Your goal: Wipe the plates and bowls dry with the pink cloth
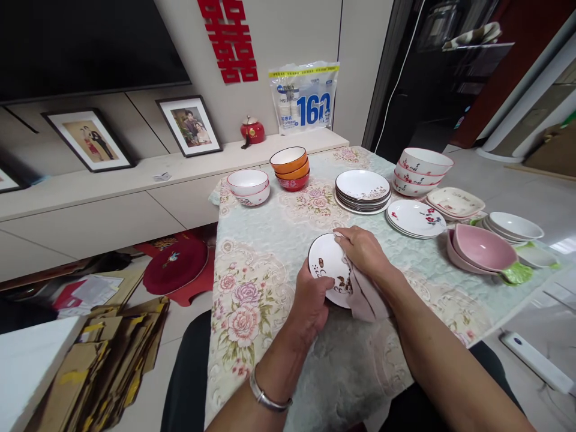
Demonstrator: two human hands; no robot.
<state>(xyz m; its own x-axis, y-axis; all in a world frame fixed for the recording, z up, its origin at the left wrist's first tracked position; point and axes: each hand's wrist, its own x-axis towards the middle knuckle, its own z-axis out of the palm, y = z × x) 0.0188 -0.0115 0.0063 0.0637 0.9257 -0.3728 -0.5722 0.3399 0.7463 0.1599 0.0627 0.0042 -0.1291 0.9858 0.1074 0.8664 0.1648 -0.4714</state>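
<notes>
Over floral tablecloth point(270, 240), plate point(324, 252) held between left grip point(312, 300) and right grip point(363, 249).

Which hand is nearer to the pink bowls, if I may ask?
Right. The right hand, holding a cloth against the plate, is left of the pink bowls; the left hand, at the plate's near-left edge, is farther left.
</notes>
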